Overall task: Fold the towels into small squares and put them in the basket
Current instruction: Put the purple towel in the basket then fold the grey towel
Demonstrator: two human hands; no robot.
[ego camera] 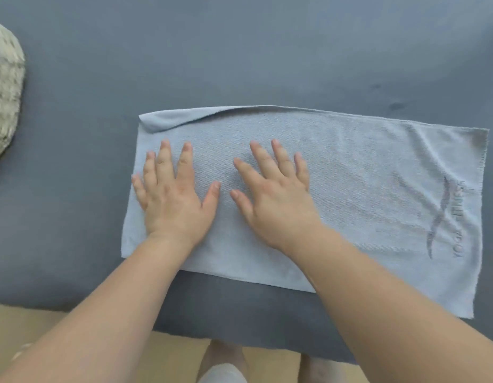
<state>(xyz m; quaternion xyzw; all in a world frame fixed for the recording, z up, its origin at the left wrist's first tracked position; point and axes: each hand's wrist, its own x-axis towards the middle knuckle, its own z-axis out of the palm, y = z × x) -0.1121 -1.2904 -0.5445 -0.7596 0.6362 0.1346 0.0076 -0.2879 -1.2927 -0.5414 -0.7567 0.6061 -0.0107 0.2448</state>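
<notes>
Light blue towel [372, 183] spread on a grey-blue surface [240, 59], far left corner turned over, logo [444, 217] at the right end. Left hand [173, 203] and right hand [275, 203] side by side, palms down on the towel's left half, fingers straight and splayed, grasping nothing. Pale fuzzy object [3, 92] at far left.
</notes>
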